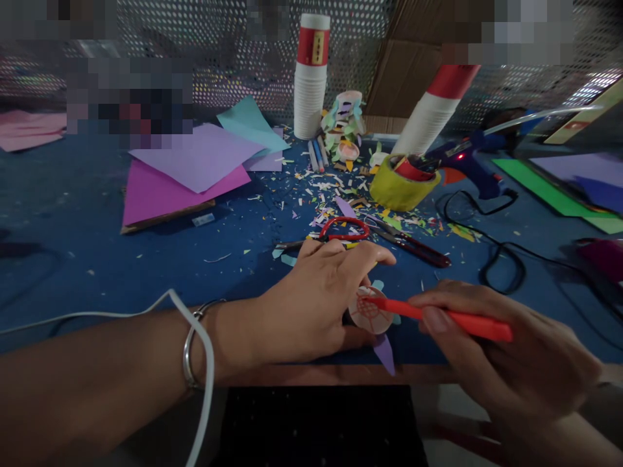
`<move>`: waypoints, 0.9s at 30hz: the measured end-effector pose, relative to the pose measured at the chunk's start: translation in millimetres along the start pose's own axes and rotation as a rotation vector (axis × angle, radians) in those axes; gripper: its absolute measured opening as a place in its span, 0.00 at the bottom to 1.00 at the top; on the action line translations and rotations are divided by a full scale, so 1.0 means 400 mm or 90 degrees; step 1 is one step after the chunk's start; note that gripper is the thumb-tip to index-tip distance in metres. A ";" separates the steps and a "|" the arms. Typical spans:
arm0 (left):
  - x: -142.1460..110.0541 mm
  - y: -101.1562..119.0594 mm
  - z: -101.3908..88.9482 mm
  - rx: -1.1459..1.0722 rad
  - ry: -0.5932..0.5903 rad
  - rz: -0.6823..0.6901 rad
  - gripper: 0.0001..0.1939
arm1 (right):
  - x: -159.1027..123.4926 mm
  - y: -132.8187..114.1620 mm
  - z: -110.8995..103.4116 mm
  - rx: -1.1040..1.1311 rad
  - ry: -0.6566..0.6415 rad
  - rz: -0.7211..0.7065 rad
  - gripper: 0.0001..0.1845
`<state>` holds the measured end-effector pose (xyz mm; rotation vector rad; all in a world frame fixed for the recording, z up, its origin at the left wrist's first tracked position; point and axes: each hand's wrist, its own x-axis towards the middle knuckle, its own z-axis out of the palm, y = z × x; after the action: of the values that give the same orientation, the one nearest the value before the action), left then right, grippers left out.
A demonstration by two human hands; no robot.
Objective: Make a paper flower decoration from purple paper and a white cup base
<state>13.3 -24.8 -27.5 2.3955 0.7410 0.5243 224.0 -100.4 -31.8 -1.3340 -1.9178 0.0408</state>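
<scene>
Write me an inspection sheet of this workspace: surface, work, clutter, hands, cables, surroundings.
Surface: blue table, strewn with paper scraps.
Work: white disc bearing red lines; red marker, tip at the disc; purple strip just below.
Clutter: scissors, paper sheets, one cup stack upright, another tilted; glue gun, red light lit.
Hands: left hand holds the disc; right hand grips the marker.
Cables: white cable crosses the left forearm; black cable lies looped at right.
Surroundings: perforated panel and cardboard behind; patches blurred out.
</scene>
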 end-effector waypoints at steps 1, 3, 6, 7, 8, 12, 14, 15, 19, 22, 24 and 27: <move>0.000 0.000 0.000 -0.001 0.000 0.001 0.35 | -0.001 0.000 -0.002 -0.006 0.006 0.005 0.05; 0.000 -0.001 0.000 -0.003 -0.003 -0.001 0.36 | -0.004 0.001 -0.004 -0.013 0.013 0.014 0.05; 0.001 -0.003 0.000 -0.005 -0.007 -0.004 0.36 | -0.009 0.001 -0.003 -0.016 0.022 0.028 0.05; 0.001 -0.003 0.000 -0.006 -0.006 -0.003 0.36 | -0.011 0.000 -0.002 -0.015 0.028 0.036 0.05; 0.000 -0.004 0.000 -0.007 -0.005 -0.002 0.36 | -0.013 -0.001 -0.001 -0.011 0.038 0.044 0.05; 0.000 -0.004 -0.001 -0.008 -0.005 0.001 0.37 | -0.019 -0.004 -0.001 0.019 0.069 0.082 0.06; 0.000 -0.003 -0.002 -0.012 -0.012 -0.002 0.37 | -0.019 -0.003 -0.005 0.023 0.071 0.079 0.06; 0.000 -0.003 -0.002 -0.013 -0.013 -0.001 0.37 | -0.018 -0.002 -0.007 0.021 0.064 0.068 0.06; -0.002 -0.001 -0.001 -0.009 -0.007 0.005 0.36 | -0.010 0.000 -0.010 0.021 -0.023 -0.011 0.06; -0.003 -0.001 -0.001 -0.010 -0.004 0.007 0.36 | -0.007 -0.008 -0.002 0.036 -0.018 0.005 0.07; -0.003 -0.001 -0.001 -0.011 -0.005 0.010 0.35 | -0.006 -0.015 0.004 0.041 -0.008 0.017 0.07; -0.003 0.000 -0.001 -0.008 -0.007 0.009 0.34 | -0.006 -0.022 0.008 0.035 -0.017 0.003 0.08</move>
<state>12.1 -25.1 -27.4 2.3924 0.7141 0.5188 215.6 -105.0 -31.5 -1.3065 -1.9230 0.1139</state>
